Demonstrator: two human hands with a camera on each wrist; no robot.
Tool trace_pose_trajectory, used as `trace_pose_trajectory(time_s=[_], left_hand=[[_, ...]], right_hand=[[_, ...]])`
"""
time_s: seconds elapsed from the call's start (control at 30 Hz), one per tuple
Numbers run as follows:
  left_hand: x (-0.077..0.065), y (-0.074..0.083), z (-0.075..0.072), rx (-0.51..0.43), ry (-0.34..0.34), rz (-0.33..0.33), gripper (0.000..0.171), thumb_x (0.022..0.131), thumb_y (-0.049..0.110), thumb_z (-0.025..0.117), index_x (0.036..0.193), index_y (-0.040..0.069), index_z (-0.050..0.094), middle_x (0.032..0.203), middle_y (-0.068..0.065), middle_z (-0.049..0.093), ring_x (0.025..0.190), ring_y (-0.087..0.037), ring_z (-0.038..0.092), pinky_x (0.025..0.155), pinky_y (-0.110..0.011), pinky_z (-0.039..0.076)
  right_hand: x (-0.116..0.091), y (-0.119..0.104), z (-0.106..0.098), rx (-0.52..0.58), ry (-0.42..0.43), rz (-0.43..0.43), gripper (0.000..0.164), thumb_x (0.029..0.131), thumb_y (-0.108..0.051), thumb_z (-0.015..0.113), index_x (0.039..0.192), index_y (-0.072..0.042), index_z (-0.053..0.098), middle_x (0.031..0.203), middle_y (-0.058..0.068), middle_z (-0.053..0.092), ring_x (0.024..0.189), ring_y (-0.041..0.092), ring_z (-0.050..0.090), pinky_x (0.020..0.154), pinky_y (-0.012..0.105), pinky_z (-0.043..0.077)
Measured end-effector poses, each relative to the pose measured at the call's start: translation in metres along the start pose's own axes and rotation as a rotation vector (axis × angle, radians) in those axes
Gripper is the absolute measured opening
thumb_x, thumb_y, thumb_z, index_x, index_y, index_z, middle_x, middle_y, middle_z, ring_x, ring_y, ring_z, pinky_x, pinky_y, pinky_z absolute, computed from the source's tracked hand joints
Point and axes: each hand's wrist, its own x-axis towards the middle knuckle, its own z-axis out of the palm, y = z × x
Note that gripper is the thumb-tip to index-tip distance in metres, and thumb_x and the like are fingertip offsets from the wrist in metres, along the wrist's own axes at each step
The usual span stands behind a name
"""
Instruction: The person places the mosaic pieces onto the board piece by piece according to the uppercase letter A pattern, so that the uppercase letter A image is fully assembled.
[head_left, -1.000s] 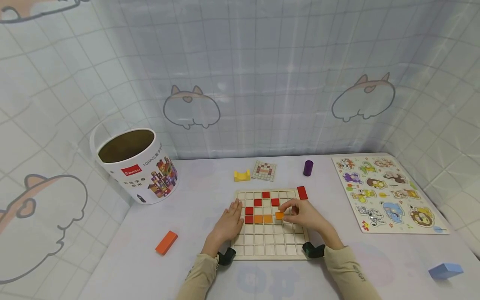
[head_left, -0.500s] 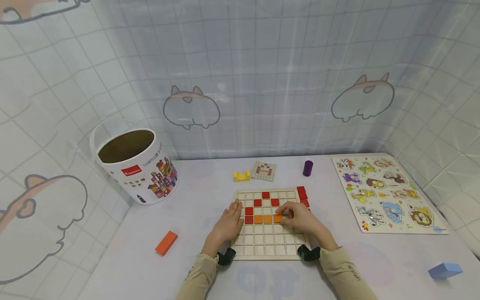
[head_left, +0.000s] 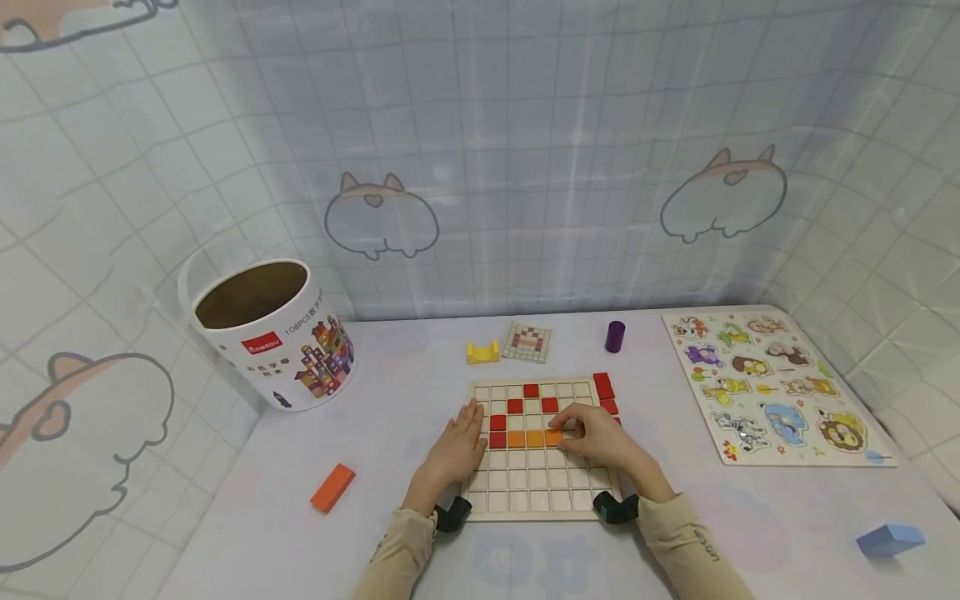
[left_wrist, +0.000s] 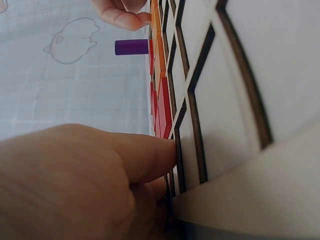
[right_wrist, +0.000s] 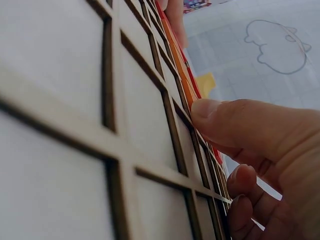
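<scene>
A wooden grid board [head_left: 538, 479] lies flat on the table, with several red tiles [head_left: 498, 422] and orange tiles [head_left: 517, 439] set in its cells. My left hand [head_left: 454, 448] rests along the board's left edge with fingers extended; in the left wrist view its thumb [left_wrist: 155, 155] touches the frame beside a red tile. My right hand [head_left: 603, 437] pinches the rightmost orange tile [head_left: 552, 437] between thumb and index finger, level with the orange row. In the right wrist view the thumb [right_wrist: 215, 112] meets that tile, and the other fingers curl below.
Behind the board sit a pattern card [head_left: 528, 342], a yellow block [head_left: 483, 352] and a purple cylinder [head_left: 615, 337]. Red tiles [head_left: 603, 386] lie at its right edge. A white bucket [head_left: 277, 333] and orange block [head_left: 333, 488] are left; an animal puzzle [head_left: 776, 387] and blue block [head_left: 890, 541] right.
My right hand has moved slightly left and brought the orange tile from above the grid down beside the other orange ones. The left hand has stayed in place.
</scene>
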Motion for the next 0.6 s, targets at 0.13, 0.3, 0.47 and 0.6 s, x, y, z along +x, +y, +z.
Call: trace_pose_trajectory(time_s=[0.13, 0.3, 0.47, 0.6], left_hand=[[0.000, 0.000, 0.000, -0.002, 0.002, 0.002, 0.058, 0.100, 0.016, 0.044, 0.149, -0.009, 0.025, 0.159, -0.024, 0.018, 0.148, -0.041, 0.020, 0.118, -0.057, 0.021], [0.001, -0.001, 0.001, -0.002, 0.002, -0.002, 0.058, 0.100, 0.016, 0.045, 0.149, -0.009, 0.025, 0.160, -0.024, 0.018, 0.148, -0.041, 0.020, 0.118, -0.058, 0.021], [0.000, 0.000, 0.000, -0.010, 0.003, -0.002, 0.058, 0.101, 0.016, 0.043, 0.149, -0.009, 0.024, 0.160, -0.024, 0.017, 0.148, -0.041, 0.019, 0.118, -0.058, 0.020], [0.000, 0.000, 0.000, -0.008, 0.005, 0.004, 0.058, 0.100, 0.016, 0.043, 0.149, -0.009, 0.024, 0.159, -0.025, 0.018, 0.147, -0.042, 0.019, 0.118, -0.058, 0.020]], right_hand=[[0.000, -0.001, -0.001, 0.007, 0.007, 0.011, 0.022, 0.079, -0.008, 0.077, 0.100, -0.014, 0.071, 0.086, -0.002, 0.065, 0.064, 0.007, 0.045, 0.057, 0.019, 0.040], [0.000, 0.001, -0.007, 0.023, 0.058, 0.040, 0.022, 0.080, -0.009, 0.077, 0.101, -0.012, 0.072, 0.071, -0.002, 0.053, 0.065, 0.010, 0.045, 0.056, 0.020, 0.038], [-0.001, 0.007, -0.021, 0.036, 0.116, 0.078, 0.023, 0.081, -0.009, 0.075, 0.104, -0.009, 0.072, 0.071, -0.001, 0.049, 0.067, 0.011, 0.044, 0.058, 0.021, 0.037], [-0.006, 0.013, -0.034, 0.047, 0.151, 0.138, 0.025, 0.083, -0.009, 0.074, 0.107, -0.008, 0.071, 0.071, 0.001, 0.047, 0.068, 0.014, 0.043, 0.055, 0.022, 0.035]])
